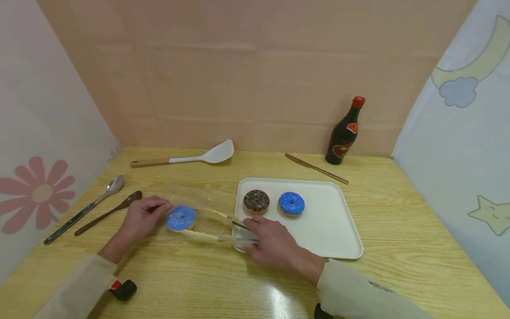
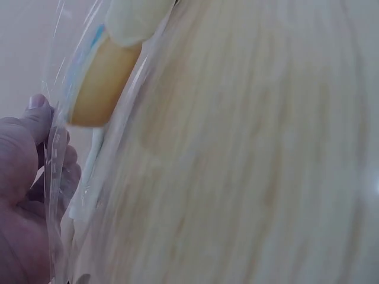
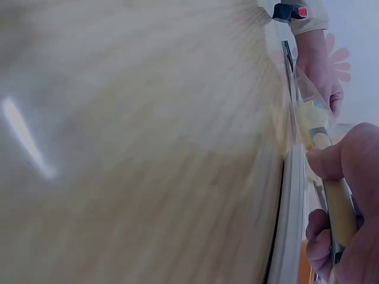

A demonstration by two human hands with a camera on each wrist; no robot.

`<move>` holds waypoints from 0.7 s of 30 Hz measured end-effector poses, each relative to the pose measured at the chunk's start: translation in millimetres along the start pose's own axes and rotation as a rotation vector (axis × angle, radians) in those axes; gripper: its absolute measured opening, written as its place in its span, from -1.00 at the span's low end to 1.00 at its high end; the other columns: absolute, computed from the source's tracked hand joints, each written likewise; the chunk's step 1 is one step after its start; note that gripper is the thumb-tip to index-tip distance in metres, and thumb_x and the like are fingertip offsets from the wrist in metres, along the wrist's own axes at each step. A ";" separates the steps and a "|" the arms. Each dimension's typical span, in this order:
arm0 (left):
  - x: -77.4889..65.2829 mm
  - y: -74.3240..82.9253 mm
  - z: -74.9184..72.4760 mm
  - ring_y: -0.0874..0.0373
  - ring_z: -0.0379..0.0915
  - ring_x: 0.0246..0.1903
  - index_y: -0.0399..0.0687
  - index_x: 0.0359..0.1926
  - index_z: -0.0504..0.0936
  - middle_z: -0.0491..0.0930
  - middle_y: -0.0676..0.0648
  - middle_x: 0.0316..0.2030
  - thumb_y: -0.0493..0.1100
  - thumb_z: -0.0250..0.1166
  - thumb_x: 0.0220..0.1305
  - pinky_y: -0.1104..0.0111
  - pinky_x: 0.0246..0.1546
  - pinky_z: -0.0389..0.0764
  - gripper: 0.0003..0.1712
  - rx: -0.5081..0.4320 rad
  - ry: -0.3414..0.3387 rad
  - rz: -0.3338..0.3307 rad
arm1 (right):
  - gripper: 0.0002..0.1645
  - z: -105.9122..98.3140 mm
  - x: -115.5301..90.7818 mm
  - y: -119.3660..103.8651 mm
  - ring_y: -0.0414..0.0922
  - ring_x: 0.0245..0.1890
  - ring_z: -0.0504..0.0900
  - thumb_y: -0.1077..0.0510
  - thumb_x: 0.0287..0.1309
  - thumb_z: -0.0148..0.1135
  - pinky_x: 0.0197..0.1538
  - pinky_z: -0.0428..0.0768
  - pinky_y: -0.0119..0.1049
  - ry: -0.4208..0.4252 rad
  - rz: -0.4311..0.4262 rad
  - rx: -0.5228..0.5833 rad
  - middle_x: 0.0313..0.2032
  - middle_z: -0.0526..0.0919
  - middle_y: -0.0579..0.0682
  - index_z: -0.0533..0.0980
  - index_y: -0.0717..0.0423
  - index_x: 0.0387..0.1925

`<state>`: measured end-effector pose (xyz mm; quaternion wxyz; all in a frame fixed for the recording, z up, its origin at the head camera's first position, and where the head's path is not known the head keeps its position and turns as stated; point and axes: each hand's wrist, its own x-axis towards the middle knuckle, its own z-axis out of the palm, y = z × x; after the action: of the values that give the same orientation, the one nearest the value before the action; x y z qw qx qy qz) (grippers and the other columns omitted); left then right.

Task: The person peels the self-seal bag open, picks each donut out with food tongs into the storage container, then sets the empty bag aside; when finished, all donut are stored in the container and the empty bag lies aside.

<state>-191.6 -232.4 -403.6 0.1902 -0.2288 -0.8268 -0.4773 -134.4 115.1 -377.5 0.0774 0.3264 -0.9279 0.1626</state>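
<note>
My left hand pinches the edge of a clear plastic bag between thumb and fingers. Inside the bag is a blue-iced donut with light sprinkles; its tan side shows in the left wrist view. With my right hand I grip metal tongs by their arms, and their cream tips reach into the bag to either side of this donut. A white tray lies under and beyond the right hand. On it sit a chocolate donut and another blue donut.
A wooden-handled white spatula lies at the back. To the left are a green-handled metal spoon and a dark wooden spoon. Behind the tray stand a dark bottle with a red cap and a flat copper-coloured knife.
</note>
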 end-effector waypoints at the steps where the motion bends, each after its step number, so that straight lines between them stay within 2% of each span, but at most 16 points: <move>1: -0.2 -0.6 -0.1 0.28 0.51 -0.46 -0.35 -0.36 0.71 0.63 -0.10 -0.45 -0.54 0.28 0.12 0.56 -0.46 0.49 -0.87 0.000 0.003 0.004 | -0.42 -0.4 -3.5 1.6 -0.20 -0.45 0.51 -0.05 -0.03 0.38 -0.45 0.49 -0.31 0.015 0.004 0.007 -0.18 0.55 -0.13 0.51 0.06 0.05; 8: -0.7 -2.5 -2.3 0.31 0.51 -0.45 -0.35 -0.37 0.71 0.63 -0.09 -0.45 -0.49 0.30 0.13 0.56 -0.46 0.48 -0.92 0.047 -0.011 -0.016 | -0.41 -7.9 -29.9 11.3 -0.24 -0.44 0.48 -0.03 -0.05 0.40 -0.41 0.51 -0.28 0.052 0.041 0.029 -0.21 0.55 -0.17 0.50 0.04 0.06; 15: -0.9 0.1 -4.2 0.31 0.51 -0.42 -0.32 -0.36 0.72 0.63 -0.15 -0.42 -0.45 0.33 0.13 0.55 -0.43 0.49 -0.93 0.034 -0.033 -0.011 | -0.41 -18.1 -55.3 17.8 -0.26 -0.45 0.46 0.00 -0.07 0.42 -0.41 0.50 -0.28 0.072 0.091 0.033 -0.21 0.53 -0.19 0.50 0.06 0.05; 21: -1.7 -0.7 -4.8 0.35 0.50 -0.42 -0.31 -0.41 0.72 0.63 -0.12 -0.44 -0.54 0.33 0.06 0.58 -0.42 0.48 -0.87 0.101 -0.026 -0.019 | -0.41 -26.7 -75.3 27.0 -0.30 -0.48 0.43 0.05 -0.12 0.46 -0.43 0.47 -0.35 0.163 0.068 0.073 -0.22 0.54 -0.20 0.53 0.10 0.02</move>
<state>-190.2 -237.3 -402.7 0.1863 -0.2173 -0.8543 -0.4338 -92.1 188.1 -378.1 0.1354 0.2831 -0.9224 0.2251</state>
